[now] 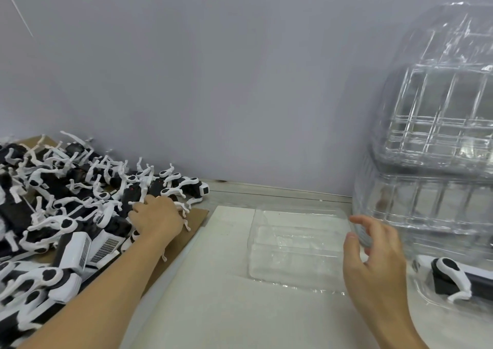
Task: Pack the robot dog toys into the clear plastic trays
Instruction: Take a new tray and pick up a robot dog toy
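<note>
Against a plain grey wall, a pale bench (213,308) carries a heap of robot dog toys (66,201) on cardboard at its left edge. An empty clear tray (296,247) lies near the back edge, beside stacked trays (426,135). The left hand (157,215) rests on the heap; whether a toy is gripped cannot be told. The right hand (373,252) hovers loosely curled, empty. The toys are judged light and rigid, with thin legs that tangle; the body should be taken.
</note>
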A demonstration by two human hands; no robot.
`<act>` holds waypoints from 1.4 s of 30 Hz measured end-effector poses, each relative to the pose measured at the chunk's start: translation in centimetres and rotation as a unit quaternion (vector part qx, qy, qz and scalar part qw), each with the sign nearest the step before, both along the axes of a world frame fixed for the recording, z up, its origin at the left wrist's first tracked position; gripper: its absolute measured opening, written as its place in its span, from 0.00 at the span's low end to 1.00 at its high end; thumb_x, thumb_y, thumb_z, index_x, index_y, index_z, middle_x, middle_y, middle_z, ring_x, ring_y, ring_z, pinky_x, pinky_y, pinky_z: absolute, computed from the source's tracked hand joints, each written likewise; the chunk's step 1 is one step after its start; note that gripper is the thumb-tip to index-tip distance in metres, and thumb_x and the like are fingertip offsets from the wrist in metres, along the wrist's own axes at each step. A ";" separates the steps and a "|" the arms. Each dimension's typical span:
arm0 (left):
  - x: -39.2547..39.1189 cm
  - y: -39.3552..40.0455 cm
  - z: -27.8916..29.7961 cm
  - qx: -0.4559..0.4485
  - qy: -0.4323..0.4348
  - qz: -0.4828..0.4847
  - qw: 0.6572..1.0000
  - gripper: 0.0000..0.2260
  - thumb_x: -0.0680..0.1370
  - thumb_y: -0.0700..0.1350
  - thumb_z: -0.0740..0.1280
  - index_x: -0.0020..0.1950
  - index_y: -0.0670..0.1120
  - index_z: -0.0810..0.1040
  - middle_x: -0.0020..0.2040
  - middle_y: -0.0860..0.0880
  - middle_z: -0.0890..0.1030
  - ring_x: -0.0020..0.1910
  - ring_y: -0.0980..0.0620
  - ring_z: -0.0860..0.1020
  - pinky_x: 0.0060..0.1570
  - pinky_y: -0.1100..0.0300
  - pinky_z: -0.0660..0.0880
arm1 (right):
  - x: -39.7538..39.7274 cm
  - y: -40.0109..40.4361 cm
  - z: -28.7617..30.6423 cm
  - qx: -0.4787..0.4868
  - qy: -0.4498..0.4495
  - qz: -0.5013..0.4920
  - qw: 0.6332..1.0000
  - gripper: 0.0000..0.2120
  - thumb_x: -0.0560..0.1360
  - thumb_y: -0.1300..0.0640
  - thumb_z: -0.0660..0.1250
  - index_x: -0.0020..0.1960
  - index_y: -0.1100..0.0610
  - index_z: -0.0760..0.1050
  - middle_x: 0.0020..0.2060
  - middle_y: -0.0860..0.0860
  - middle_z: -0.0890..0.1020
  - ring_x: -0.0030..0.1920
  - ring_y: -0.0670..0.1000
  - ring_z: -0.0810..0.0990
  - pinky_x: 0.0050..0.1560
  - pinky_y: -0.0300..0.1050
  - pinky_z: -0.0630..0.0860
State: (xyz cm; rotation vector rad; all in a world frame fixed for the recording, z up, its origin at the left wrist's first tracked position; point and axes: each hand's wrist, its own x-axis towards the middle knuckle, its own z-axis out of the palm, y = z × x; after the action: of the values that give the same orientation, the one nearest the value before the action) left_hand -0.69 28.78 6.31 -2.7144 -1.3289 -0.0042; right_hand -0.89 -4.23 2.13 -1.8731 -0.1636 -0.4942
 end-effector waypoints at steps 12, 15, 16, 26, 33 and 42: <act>-0.6 -4.0 -1.4 0.122 -0.060 -0.161 0.978 0.16 0.78 0.46 0.64 0.65 0.48 0.66 0.61 0.46 0.77 0.60 0.45 0.76 0.58 0.53 0.67 | 0.2 0.0 -0.4 -0.005 -0.005 0.008 1.000 0.13 0.78 0.61 0.62 0.57 0.45 0.72 0.58 0.47 0.70 0.64 0.50 0.70 0.61 0.45 0.65; -0.5 -5.7 -0.5 -0.017 -0.180 -0.191 0.965 0.19 0.78 0.44 0.67 0.67 0.46 0.64 0.61 0.44 0.73 0.60 0.41 0.74 0.47 0.51 0.69 | 0.3 0.0 -0.4 -0.003 -0.010 0.004 1.000 0.13 0.78 0.61 0.62 0.57 0.45 0.72 0.58 0.47 0.71 0.63 0.49 0.69 0.61 0.44 0.63; -0.5 -6.3 0.0 -0.053 -0.226 -0.201 0.952 0.19 0.78 0.43 0.67 0.66 0.46 0.65 0.60 0.43 0.72 0.60 0.41 0.73 0.47 0.50 0.70 | 0.3 0.0 -0.4 -0.002 -0.012 0.004 1.000 0.13 0.78 0.61 0.62 0.57 0.45 0.72 0.57 0.47 0.71 0.62 0.48 0.69 0.62 0.44 0.63; -3.3 -15.2 3.3 -0.265 -0.631 -0.221 0.694 0.13 0.77 0.40 0.69 0.54 0.57 0.72 0.44 0.62 0.79 0.47 0.63 0.77 0.42 0.68 0.71 | 0.3 -0.1 -0.1 0.007 -0.055 0.004 0.998 0.14 0.78 0.63 0.62 0.57 0.46 0.75 0.54 0.44 0.75 0.59 0.45 0.73 0.62 0.46 0.70; -2.7 -17.5 1.2 -0.556 -0.648 -0.156 0.496 0.10 0.79 0.41 0.68 0.55 0.54 0.75 0.49 0.53 0.85 0.47 0.57 0.84 0.41 0.61 0.81 | 0.2 0.3 0.6 0.010 -0.080 0.020 0.997 0.13 0.75 0.56 0.59 0.56 0.45 0.76 0.50 0.37 0.80 0.56 0.38 0.76 0.56 0.35 0.69; -2.5 -19.2 1.6 -0.446 -0.561 -0.314 0.622 0.16 0.72 0.42 0.77 0.51 0.59 0.76 0.46 0.57 0.84 0.46 0.57 0.82 0.41 0.59 0.81 | -0.4 -0.4 3.7 0.197 -0.029 0.276 0.940 0.23 0.73 0.57 0.59 0.67 0.46 0.73 0.60 0.47 0.81 0.63 0.49 0.78 0.61 0.51 0.72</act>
State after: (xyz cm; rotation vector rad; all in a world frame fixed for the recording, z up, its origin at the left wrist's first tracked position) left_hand -3.15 9.60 7.91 -4.0539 -0.1435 -1.8382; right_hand -1.29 -4.64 5.86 -1.3406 -0.5691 -0.1716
